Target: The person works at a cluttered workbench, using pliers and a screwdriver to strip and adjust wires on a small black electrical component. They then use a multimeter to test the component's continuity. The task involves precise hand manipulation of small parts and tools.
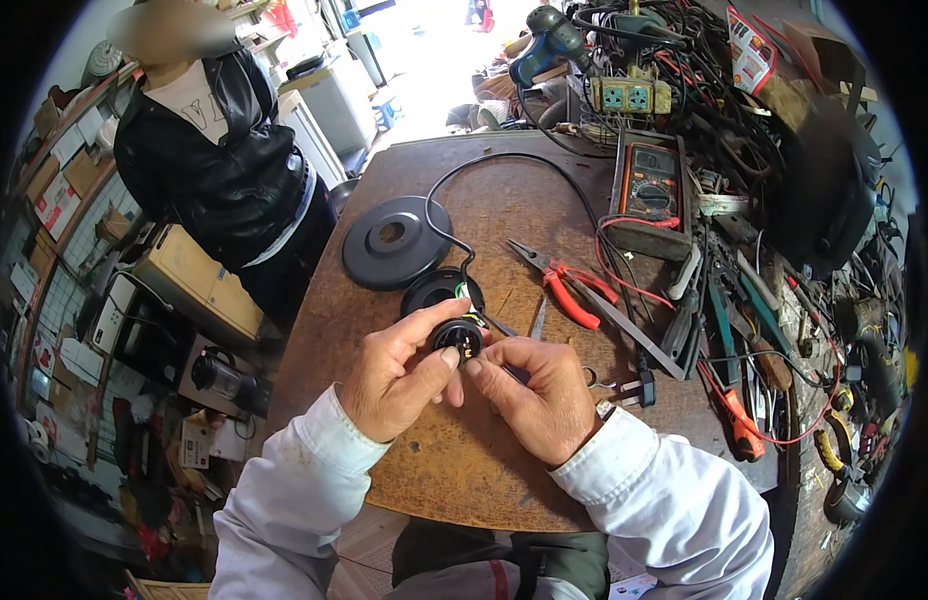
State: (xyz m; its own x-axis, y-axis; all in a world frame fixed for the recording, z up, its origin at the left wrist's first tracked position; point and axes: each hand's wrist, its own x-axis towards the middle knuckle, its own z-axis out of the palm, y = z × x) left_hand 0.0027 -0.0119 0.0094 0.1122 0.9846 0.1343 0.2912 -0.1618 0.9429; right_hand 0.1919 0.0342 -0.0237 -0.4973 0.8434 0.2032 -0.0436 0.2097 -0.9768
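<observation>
Head view: the person's left hand [402,372] grasps a small, round, black plastic fitting [460,334] above a worn brown wooden table [434,485], its open face upward; the right hand [532,388], fingers pinched (on what, I cannot tell), meets its right edge.

On the table [434,470], a multimeter [652,178] sits in a grey tray [644,240] with red-handled pliers [567,302] nearby, a blue power tool [547,48] lies by the tangled wires [674,60] behind, and to the left a person [199,105] in a black jacket [246,200] stands near crowded shelves [59,215] and a dark blender [219,373].
</observation>
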